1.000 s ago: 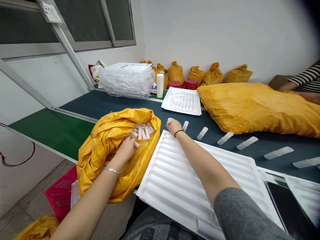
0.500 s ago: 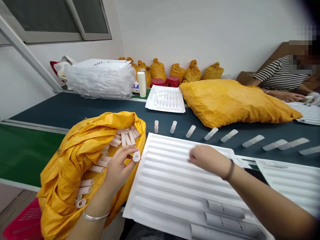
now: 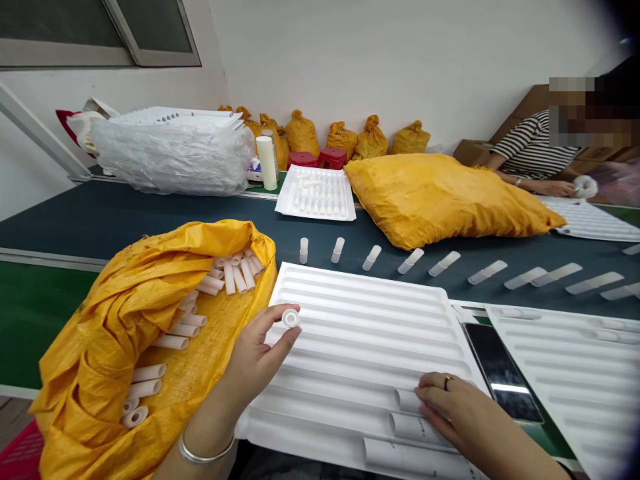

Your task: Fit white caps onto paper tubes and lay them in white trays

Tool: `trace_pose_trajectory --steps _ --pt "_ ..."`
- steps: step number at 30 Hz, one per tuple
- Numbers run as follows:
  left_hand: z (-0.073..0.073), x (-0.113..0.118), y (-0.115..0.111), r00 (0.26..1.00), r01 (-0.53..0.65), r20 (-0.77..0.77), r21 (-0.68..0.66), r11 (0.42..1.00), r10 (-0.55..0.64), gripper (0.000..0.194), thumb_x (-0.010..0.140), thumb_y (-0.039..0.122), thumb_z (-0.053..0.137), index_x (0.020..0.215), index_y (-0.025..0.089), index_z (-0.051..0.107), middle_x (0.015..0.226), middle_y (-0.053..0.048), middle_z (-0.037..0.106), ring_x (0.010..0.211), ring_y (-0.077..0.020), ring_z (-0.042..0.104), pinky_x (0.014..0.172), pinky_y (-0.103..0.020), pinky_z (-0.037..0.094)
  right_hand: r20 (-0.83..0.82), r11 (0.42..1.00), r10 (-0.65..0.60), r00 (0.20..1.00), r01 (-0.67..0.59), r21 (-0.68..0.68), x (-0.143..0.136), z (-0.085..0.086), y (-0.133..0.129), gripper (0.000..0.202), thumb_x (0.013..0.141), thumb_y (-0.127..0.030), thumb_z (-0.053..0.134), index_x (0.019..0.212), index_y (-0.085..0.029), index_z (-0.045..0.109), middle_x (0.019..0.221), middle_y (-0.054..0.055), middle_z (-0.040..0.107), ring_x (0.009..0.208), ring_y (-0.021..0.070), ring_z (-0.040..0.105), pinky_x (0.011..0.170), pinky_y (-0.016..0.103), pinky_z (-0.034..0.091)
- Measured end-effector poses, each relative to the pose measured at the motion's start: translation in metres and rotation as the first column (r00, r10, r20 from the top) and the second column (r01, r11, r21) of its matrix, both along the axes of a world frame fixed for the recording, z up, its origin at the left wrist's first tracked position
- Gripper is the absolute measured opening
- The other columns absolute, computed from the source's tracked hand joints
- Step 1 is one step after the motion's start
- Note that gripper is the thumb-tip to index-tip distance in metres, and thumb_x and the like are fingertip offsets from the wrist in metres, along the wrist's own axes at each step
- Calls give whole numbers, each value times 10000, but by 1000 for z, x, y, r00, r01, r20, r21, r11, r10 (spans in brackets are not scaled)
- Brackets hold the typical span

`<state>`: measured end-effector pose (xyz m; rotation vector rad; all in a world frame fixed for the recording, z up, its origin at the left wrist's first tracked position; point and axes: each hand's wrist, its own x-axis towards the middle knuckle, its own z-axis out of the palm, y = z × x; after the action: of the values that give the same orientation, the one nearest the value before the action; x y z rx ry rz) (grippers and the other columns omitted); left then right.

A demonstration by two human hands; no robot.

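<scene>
My left hand (image 3: pixel 265 343) pinches a short white plastic tube (image 3: pixel 291 319) between thumb and fingers, its round open end facing me. It hovers over the left part of a white ridged tray (image 3: pixel 345 313). Several white tubes with small dark print (image 3: pixel 400 460) lie in the tray's near right grooves. At the uppermost of these, a printed tube (image 3: pixel 406 399), my right hand (image 3: pixel 457 407) has its fingers and thumb closed around the body, covering most of it. Left of the tray, an open yellow woven sack (image 3: pixel 200 373) holds many loose white tubes (image 3: pixel 240 275).
Beyond the tray, a row of capped tubes (image 3: pixel 374 258) stands on the dark belt (image 3: pixel 165 210). A phone (image 3: pixel 500 370) lies beside a second tray (image 3: pixel 560 380). Farther back are a filled tray (image 3: pixel 320 210), a full yellow sack (image 3: pixel 440 200), wrapped trays (image 3: pixel 175 157) and a co-worker in stripes (image 3: pixel 537 147).
My right hand has come down and toward me, from above the tray's far side to the printed tubes. My left hand has moved right over the tray with its tube.
</scene>
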<state>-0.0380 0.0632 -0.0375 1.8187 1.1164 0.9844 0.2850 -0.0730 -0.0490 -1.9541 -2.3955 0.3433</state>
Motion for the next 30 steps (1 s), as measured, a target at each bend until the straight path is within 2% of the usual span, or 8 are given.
trace_pose_trajectory --steps 5,9,13,16,20,25,27,30 --pt "2 -5 -4 984 102 -157 82 991 -88 378 934 296 446 1313 292 452 1303 -44 543 1203 -202 502 985 -324 436 21 995 -6 1000 8 -96 2 5 -2 214 717 -62 517 834 -209 620 889 73 650 746 218 640 680 336 519" --pt "6 2 -11 955 177 -248 25 984 -165 392 940 325 424 1323 246 407 1294 -74 548 1163 -211 531 934 -326 465 -291 984 -174 941 154 -93 -13 28 19 129 832 -222 499 945 -222 561 798 46 611 700 188 606 555 271 484" --pt "9 13 -20 940 218 -262 -26 976 -217 297 929 341 444 1185 195 473 1148 -89 608 1038 -205 586 857 -320 494 -768 977 -203 608 172 -122 -47 40 53 236 901 -361 476 1071 -208 533 817 39 590 723 160 589 620 267 508" --pt "10 13 -24 952 224 -229 77 972 -201 283 926 304 457 1189 205 485 1138 -80 613 1036 -193 581 856 -304 487 -888 987 -155 432 103 -122 -66 40 71 263 923 -358 460 1115 -201 545 847 42 599 726 147 584 676 287 517" --pt "16 5 -25 959 228 -210 162 960 -192 269 909 258 495 1176 230 513 1059 -43 639 964 -163 595 785 -252 491 -800 989 117 588 1 146 -67 47 84 233 928 -255 469 1133 -227 576 978 59 604 878 163 579 780 302 493" --pt "26 4 -27 943 252 -251 108 962 -218 233 905 280 501 1125 211 530 974 -39 649 863 -158 614 716 -252 501 -541 868 485 687 -301 396 -62 63 92 346 903 -119 476 1232 -215 522 1081 81 590 1015 165 555 883 304 471" --pt "27 6 -28 935 250 -288 122 961 -207 215 906 282 497 1102 198 527 955 -46 650 848 -166 618 727 -271 507 -503 851 509 698 -318 419 -65 64 94 342 904 -119 476 1234 -198 517 1082 89 591 1028 168 552 888 304 470" --pt "23 8 -29 935 218 -335 290 932 -115 225 905 243 496 1118 171 501 982 -77 647 889 -193 616 761 -308 508 -557 905 410 722 -243 351 -71 59 96 286 924 -182 474 1204 -183 531 1031 83 618 937 160 583 817 289 487"
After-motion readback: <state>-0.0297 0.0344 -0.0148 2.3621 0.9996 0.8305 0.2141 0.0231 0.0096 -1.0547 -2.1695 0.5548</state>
